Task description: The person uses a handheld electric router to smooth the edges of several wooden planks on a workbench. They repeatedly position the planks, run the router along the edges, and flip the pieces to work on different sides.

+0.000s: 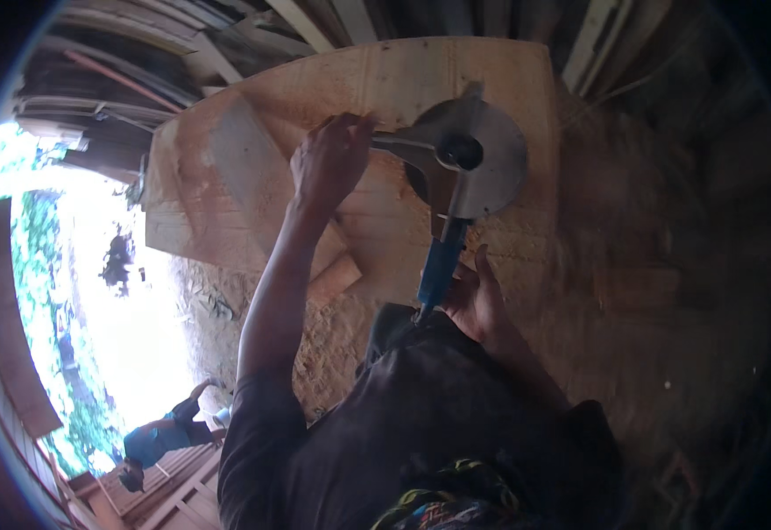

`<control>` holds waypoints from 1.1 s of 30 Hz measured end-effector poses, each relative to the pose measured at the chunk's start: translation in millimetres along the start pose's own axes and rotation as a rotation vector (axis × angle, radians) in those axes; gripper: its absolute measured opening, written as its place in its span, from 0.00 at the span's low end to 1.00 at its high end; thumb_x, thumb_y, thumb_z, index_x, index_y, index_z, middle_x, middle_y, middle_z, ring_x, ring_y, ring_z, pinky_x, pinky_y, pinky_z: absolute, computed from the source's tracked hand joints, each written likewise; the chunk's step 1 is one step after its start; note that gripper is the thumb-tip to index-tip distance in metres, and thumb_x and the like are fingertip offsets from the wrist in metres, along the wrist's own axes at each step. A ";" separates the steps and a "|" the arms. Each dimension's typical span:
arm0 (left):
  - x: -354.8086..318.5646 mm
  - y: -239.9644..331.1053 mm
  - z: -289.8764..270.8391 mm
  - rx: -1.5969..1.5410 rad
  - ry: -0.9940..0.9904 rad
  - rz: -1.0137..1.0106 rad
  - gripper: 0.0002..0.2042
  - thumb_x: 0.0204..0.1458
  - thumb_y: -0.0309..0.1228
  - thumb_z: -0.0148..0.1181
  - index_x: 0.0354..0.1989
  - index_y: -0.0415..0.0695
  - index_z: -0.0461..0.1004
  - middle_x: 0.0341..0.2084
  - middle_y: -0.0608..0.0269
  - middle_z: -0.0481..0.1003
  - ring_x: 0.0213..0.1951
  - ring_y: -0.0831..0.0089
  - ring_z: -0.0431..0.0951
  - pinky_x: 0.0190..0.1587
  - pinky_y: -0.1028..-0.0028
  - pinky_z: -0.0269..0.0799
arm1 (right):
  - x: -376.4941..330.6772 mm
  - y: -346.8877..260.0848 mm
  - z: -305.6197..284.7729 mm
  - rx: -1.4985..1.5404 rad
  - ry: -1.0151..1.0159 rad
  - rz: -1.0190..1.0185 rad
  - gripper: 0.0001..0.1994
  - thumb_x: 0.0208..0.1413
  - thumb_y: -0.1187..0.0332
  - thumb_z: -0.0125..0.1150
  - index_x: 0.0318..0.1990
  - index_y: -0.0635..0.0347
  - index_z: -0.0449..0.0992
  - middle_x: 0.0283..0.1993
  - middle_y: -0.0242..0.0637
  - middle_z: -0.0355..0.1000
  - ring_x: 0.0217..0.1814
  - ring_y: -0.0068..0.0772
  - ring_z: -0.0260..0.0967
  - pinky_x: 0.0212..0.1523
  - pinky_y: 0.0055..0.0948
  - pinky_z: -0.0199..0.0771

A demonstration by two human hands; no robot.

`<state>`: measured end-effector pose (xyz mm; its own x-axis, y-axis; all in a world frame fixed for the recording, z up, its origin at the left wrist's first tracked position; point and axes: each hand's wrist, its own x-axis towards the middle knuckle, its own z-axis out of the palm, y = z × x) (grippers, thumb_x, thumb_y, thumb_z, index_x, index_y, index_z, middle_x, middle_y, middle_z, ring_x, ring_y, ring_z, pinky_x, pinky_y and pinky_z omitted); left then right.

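A power tool that looks like an angle grinder has a blue body, a metal arm and a large round silver disc with a black hub. It is over the wooden tabletop, its body pointing back towards me. My left hand is closed around the side handle to the left of the disc. At the rear of the blue body, my right hand has its fingers curled behind the body and its thumb raised. Those fingers are partly hidden by the tool.
Boards lie on the tabletop at left, including a greyish plank and a small block. Sawdust covers the top and the ground. Stacked timber stands behind. Another person is at the lower left, beside slatted wood.
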<state>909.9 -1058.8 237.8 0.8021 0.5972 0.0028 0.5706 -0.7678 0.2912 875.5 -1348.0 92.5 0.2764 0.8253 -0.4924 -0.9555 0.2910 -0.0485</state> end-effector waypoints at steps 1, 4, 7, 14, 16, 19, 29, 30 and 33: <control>8.6 -1.0 -3.2 0.066 -0.019 0.024 0.21 0.70 0.48 0.46 0.54 0.48 0.80 0.42 0.55 0.83 0.45 0.53 0.83 0.48 0.54 0.77 | 3.2 0.6 15.5 0.062 -0.018 0.014 0.35 0.66 0.34 0.51 0.57 0.62 0.72 0.47 0.41 0.73 0.49 0.36 0.73 0.52 0.37 0.76; 38.8 3.7 -2.1 0.098 -0.001 0.150 0.24 0.69 0.53 0.44 0.50 0.50 0.83 0.41 0.53 0.83 0.45 0.48 0.83 0.47 0.48 0.77 | 21.4 12.8 28.4 0.197 -0.195 0.040 0.35 0.65 0.34 0.52 0.57 0.61 0.73 0.47 0.38 0.73 0.48 0.33 0.73 0.51 0.36 0.76; 58.4 8.1 33.7 0.001 0.183 0.551 0.24 0.69 0.53 0.43 0.48 0.51 0.84 0.37 0.50 0.83 0.43 0.48 0.84 0.47 0.50 0.77 | 36.5 33.8 15.8 0.368 -0.361 0.048 0.33 0.66 0.37 0.54 0.56 0.61 0.74 0.44 0.36 0.74 0.45 0.30 0.73 0.49 0.33 0.76; 12.6 55.5 15.4 -0.317 -0.256 0.013 0.35 0.66 0.63 0.41 0.40 0.41 0.84 0.35 0.45 0.83 0.42 0.49 0.84 0.50 0.55 0.76 | 46.0 28.9 -4.3 0.418 -0.327 -0.064 0.29 0.67 0.40 0.57 0.50 0.62 0.75 0.33 0.33 0.73 0.37 0.26 0.74 0.42 0.30 0.77; -5.7 19.9 25.2 -0.499 -0.187 -0.086 0.36 0.66 0.63 0.41 0.38 0.40 0.83 0.31 0.48 0.82 0.39 0.54 0.83 0.48 0.57 0.76 | 42.1 23.1 -12.1 0.300 -0.476 -0.014 0.28 0.67 0.39 0.56 0.49 0.60 0.75 0.33 0.33 0.74 0.38 0.26 0.74 0.40 0.32 0.77; -18.2 -27.8 53.1 -0.954 -0.107 -0.176 0.35 0.67 0.63 0.42 0.35 0.39 0.82 0.26 0.57 0.79 0.32 0.66 0.80 0.40 0.65 0.74 | 34.7 15.6 -30.7 0.275 -0.268 -0.083 0.30 0.66 0.35 0.53 0.51 0.55 0.76 0.31 0.29 0.68 0.34 0.26 0.68 0.39 0.33 0.74; -4.6 -121.3 60.2 -1.396 0.210 -0.127 0.28 0.68 0.55 0.48 0.39 0.38 0.81 0.26 0.64 0.77 0.33 0.73 0.78 0.35 0.72 0.70 | 32.8 9.9 127.0 -0.282 -0.439 -0.215 0.17 0.70 0.61 0.56 0.62 0.54 0.69 0.24 0.22 0.58 0.23 0.20 0.58 0.35 0.33 0.68; 6.5 -148.0 69.1 -1.253 0.233 -0.170 0.27 0.68 0.53 0.49 0.44 0.37 0.80 0.33 0.59 0.80 0.39 0.68 0.80 0.40 0.69 0.72 | 43.4 12.9 148.0 -0.439 -0.382 -0.264 0.17 0.69 0.64 0.56 0.62 0.54 0.69 0.24 0.22 0.57 0.23 0.20 0.57 0.34 0.33 0.68; 13.9 -227.7 63.3 -0.395 0.139 -0.388 0.30 0.67 0.48 0.49 0.68 0.35 0.66 0.68 0.44 0.67 0.70 0.54 0.66 0.68 0.53 0.61 | 95.8 44.1 194.0 -1.021 -0.016 -0.572 0.14 0.63 0.75 0.61 0.55 0.60 0.74 0.26 0.25 0.64 0.23 0.19 0.59 0.28 0.31 0.67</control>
<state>802.2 -890.4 111.0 0.5011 0.8635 -0.0575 0.6879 -0.3571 0.6319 879.9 -1162.2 211.8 0.6869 0.7085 -0.1620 -0.3286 0.1039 -0.9387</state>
